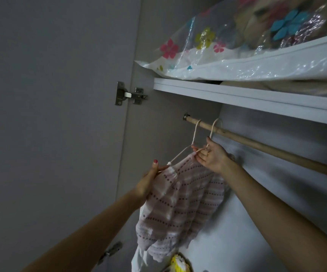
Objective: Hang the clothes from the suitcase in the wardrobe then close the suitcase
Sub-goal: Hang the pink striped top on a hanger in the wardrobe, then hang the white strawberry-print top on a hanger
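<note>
Head view. We see two white hangers hooked over the round wooden wardrobe rail [256,143], near its left end. The pink-and-white striped knitted top [180,201] hangs on one white hanger [180,155], just below the rail. Our left hand [150,181] pinches the top's shoulder at the hanger's end, thumb up. Our right hand [210,156] has its fingers curled round the hanger's neck, arm reaching up from lower right.

Risk, as we judge it: the knit may slide off the sloping hanger arm if the left hand lets go before the shoulder is seated. The suitcase is out of view. A flower-printed clear plastic storage bag [237,46] lies on the white shelf [237,95] above.
</note>
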